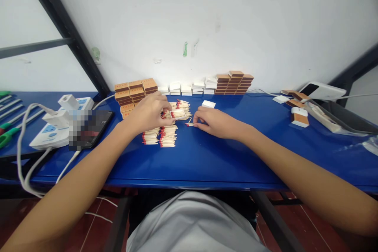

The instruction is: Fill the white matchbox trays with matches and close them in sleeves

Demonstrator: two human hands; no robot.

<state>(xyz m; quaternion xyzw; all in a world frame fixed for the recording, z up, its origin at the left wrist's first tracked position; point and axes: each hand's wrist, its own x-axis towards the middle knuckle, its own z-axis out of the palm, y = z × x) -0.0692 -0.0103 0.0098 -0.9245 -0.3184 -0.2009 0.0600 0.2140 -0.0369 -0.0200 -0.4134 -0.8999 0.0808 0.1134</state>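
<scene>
The left hand (pixel 149 112) has its grip clamped on one small open tray (pixel 178 114) filled with red-tipped matches, held just above the blue desk (pixel 224 157); the right hand (pixel 215 123) lies just beside it, its grip pinched together on a few loose matches (pixel 189 124) that rest on the desk; two neat bundles of matches (pixel 160 138) lie side by side under and in front of the left hand, and one looser heap (pixel 183 105) lies behind the tray; one empty white tray (pixel 208 104) stands just behind the right hand; at the wall are two groups of brown matchboxes, the left stack (pixel 134 92) and the right stack (pixel 234 82), each three columns wide; between them runs a row of white trays (pixel 189 88) in about five short piles.
</scene>
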